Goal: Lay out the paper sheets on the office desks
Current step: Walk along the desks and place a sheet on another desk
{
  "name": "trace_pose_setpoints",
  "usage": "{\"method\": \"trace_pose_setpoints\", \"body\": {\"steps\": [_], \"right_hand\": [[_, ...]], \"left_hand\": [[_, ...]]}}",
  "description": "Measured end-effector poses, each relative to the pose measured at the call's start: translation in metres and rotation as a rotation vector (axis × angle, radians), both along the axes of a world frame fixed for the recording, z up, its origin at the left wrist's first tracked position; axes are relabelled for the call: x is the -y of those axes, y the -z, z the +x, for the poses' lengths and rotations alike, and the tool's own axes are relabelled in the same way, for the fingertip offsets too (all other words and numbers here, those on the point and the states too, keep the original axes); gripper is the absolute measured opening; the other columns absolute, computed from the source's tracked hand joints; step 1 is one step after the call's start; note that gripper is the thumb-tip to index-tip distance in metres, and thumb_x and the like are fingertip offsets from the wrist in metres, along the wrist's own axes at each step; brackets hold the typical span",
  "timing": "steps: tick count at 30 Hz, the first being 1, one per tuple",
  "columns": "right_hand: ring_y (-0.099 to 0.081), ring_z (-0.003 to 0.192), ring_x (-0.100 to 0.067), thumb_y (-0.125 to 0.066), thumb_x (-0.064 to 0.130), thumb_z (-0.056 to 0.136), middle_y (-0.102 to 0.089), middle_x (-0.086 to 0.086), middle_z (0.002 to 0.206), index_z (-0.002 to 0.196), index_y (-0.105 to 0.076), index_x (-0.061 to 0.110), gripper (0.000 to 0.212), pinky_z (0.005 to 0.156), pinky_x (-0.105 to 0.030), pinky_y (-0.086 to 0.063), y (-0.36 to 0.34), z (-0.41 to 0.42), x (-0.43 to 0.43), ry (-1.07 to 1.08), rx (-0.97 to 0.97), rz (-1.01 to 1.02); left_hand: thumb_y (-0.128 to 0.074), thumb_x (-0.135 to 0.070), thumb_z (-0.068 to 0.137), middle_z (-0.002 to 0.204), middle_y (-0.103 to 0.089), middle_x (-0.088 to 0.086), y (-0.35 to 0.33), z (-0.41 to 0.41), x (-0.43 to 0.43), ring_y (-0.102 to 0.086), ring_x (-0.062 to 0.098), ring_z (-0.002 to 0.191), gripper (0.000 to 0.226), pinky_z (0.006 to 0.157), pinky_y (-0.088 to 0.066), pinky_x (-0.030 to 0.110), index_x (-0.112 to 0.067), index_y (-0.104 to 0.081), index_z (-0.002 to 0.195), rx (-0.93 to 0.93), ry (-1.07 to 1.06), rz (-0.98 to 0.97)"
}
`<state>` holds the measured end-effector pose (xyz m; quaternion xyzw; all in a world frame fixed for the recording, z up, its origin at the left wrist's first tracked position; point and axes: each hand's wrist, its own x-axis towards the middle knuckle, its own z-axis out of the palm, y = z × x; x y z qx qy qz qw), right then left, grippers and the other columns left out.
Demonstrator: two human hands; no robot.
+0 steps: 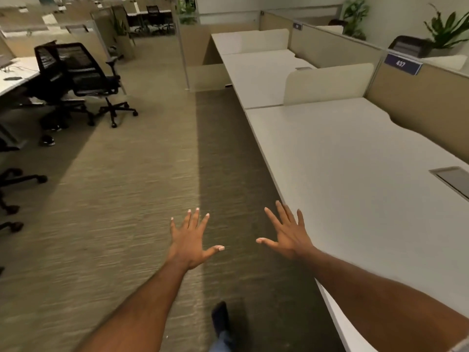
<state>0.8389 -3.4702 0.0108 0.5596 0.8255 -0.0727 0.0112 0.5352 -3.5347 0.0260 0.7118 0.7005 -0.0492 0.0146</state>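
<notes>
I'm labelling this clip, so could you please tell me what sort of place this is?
It looks like an open-plan office: a row of white desks split by beige partitions, a numbered workstation sign, and black swivel chairs on carpet.

We see a white desk [355, 174] on the right, backed by tan partition panels [418, 102] and a navy number plate [402, 64] with white digits. The carpet [114, 212] is streaked olive-beige, with a darker band [223, 148] beside the desk. Black mesh office chairs [83, 72] stand far left; green plants [446, 29] far right.
</notes>
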Motion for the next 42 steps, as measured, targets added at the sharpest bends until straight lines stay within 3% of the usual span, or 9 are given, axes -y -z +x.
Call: {"method": "trace_pose_setpoints", "body": {"steps": [12,20,31,42], "right_hand": [[0.015,0.152,-0.023,-0.009,0.094,0.074,0.023,0.000,0.162,0.153,0.010,0.044,0.095,0.109,-0.051,0.027,-0.004,-0.094,-0.270,0.078,0.001,0.030],[0.012,0.152,-0.022,-0.009,0.090,0.079,0.019,0.000,0.164,0.152,0.009,0.045,0.088,0.115,-0.054,0.018,0.010,-0.153,-0.449,0.122,-0.056,0.061],[0.016,0.152,-0.024,-0.010,0.086,0.080,0.021,-0.002,0.163,0.154,0.008,0.040,0.089,0.113,-0.054,0.019,0.015,-0.209,-0.725,0.053,-0.026,0.010],[0.014,0.152,-0.024,-0.010,0.085,0.082,0.016,-0.004,0.165,0.154,0.006,0.040,0.087,0.111,-0.053,0.024,0.020,-0.285,-0.971,0.028,-0.005,0.033]], "left_hand": [[-0.007,-0.099,0.064,0.166,-0.003,0.005,-0.004,-0.098,-0.293,0.001,0.023,0.153,0.115,0.117,0.001,0.064,-0.030,-0.007,0.156,0.051,0.015,0.059],[-0.005,-0.097,0.068,0.166,0.001,0.006,0.001,-0.149,-0.468,0.002,0.023,0.153,0.112,0.117,0.000,0.063,-0.027,-0.005,0.156,0.052,0.002,0.075],[-0.009,-0.096,0.069,0.165,-0.008,0.007,-0.004,-0.207,-0.725,-0.005,0.024,0.153,0.112,0.117,-0.004,0.062,-0.027,-0.011,0.156,0.008,-0.088,0.069],[-0.004,-0.096,0.068,0.166,-0.002,0.007,0.008,-0.284,-0.971,-0.001,0.025,0.153,0.112,0.117,-0.001,0.062,-0.027,-0.007,0.157,0.014,-0.098,0.072]]}}
